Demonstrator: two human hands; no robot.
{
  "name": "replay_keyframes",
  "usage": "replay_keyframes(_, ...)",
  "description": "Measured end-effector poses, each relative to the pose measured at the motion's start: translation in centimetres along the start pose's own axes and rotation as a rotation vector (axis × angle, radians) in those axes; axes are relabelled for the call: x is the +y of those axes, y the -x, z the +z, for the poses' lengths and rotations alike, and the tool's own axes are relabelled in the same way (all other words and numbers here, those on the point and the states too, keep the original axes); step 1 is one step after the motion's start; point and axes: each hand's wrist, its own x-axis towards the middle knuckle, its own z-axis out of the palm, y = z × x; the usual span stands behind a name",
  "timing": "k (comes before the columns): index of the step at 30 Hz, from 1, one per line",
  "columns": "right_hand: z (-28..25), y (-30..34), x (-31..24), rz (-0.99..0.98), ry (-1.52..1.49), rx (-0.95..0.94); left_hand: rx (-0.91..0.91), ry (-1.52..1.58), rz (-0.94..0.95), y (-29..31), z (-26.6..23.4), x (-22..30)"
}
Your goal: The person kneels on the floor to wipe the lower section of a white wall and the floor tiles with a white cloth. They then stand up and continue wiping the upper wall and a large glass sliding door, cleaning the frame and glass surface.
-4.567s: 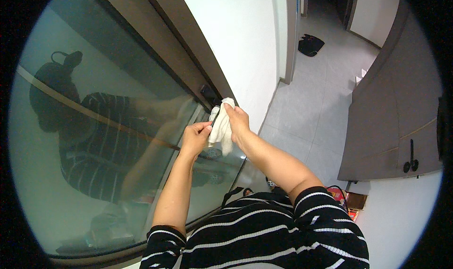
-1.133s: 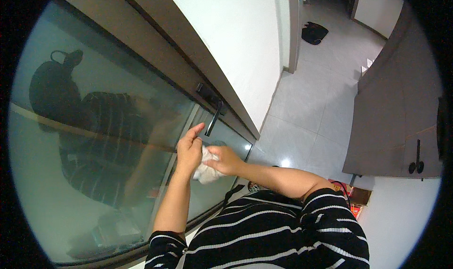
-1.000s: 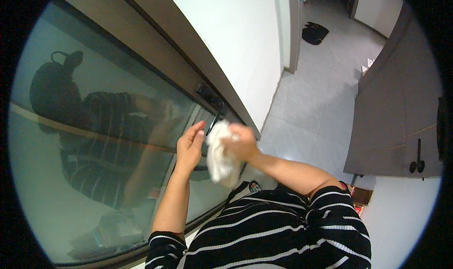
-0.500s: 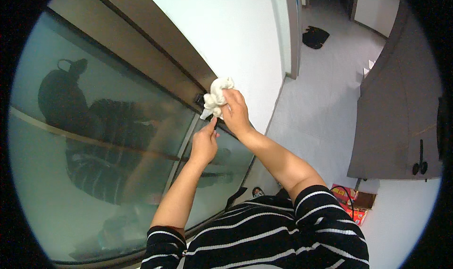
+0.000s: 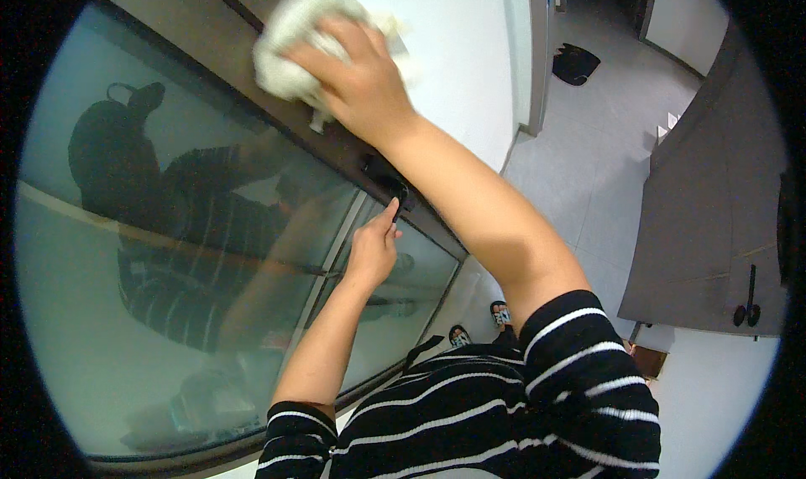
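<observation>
A bunched white cloth (image 5: 281,47) is pressed under my right hand (image 5: 365,80) against the upper part of the dark brown door frame (image 5: 290,109). The cloth and that hand are smeared by motion. Lower down, my left hand (image 5: 374,251) is closed at the black door handle (image 5: 401,195), its index finger stretched along it. Part of the handle is hidden by the fingers. Frosted glass panels (image 5: 126,294) fill the door to the left, and my dark reflection shows in them.
A white wall (image 5: 453,51) adjoins the frame. To the right are a grey tiled floor (image 5: 558,177), a grey cabinet or door panel (image 5: 705,219) with a black handle, and a dark mat (image 5: 576,64) farther off. A brown box (image 5: 648,361) sits at the lower right.
My right hand has moved the cloth from the handle up and left onto the upper frame, uncovering the handle. The left hand stays at the handle.
</observation>
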Motion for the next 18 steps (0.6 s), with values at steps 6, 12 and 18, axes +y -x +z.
replay_keyframes(6,-8.9,25.4,0.3,0.695,-0.008,-0.431,-0.028,-0.019,0.013,-0.6,0.2,0.2)
replay_keyframes(12,-11.0,27.6,0.1,0.974,0.021,-0.424,-0.023,-0.001,-0.028,-0.2,-0.3,0.1)
replay_keyframes(18,-6.9,26.3,-1.5,0.925,0.022,-0.317,-0.041,-0.054,-0.022,-0.8,0.3,0.6)
